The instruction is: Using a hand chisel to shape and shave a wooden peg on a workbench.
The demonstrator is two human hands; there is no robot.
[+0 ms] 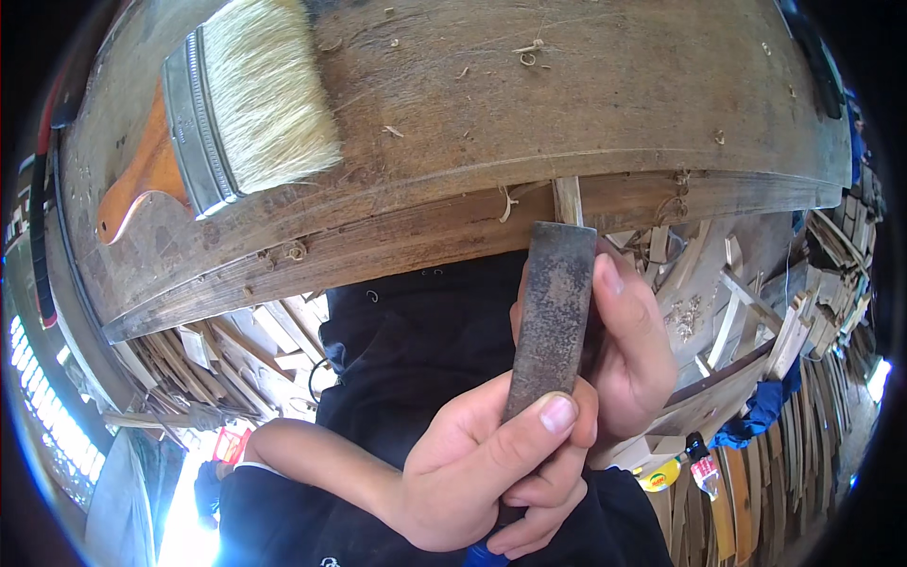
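Upright in front of me is a dark, pitted flat metal blade (550, 298), its square upper end overlapping a thin pale wood strip (567, 198) at the bench edge; whether they touch I cannot tell. My left hand (491, 454) grips the blade's lower part, thumb across its face. My right hand (628, 354) is closed around it from the right, a finger or thumb along its side. A blue piece (482, 556), possibly a handle, shows below my hands, mostly hidden.
The wooden bench top (586, 85) with curled shavings spans the upper view, bearing a wide bristle brush (265, 104) with a wooden handle. Below are scrap wood piles (217, 369), stacked slats (784, 454), a blue cloth (756, 416) and a yellow container (661, 475). My dark clothing fills the lower middle.
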